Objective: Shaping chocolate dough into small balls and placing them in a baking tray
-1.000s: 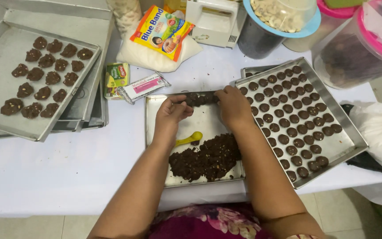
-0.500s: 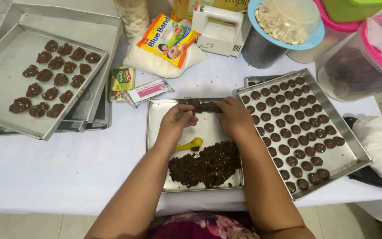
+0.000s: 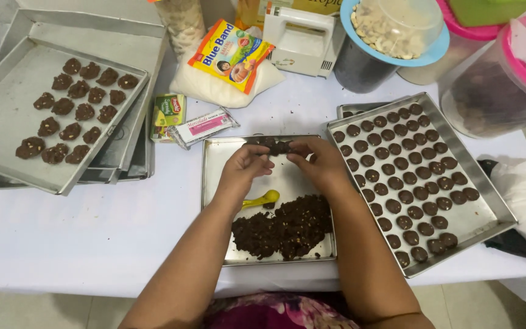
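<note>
1. Left hand (image 3: 246, 167) and right hand (image 3: 316, 161) – fingers pinched on a dough lump (image 3: 275, 146) above the middle tray (image 3: 214, 176).
2. Risk – crumbly dough may break, dropping bits onto the worktop (image 3: 92, 244).

Dough lump (image 3: 277, 146) half hidden — fingers (image 3: 257, 156) cover it.
</note>
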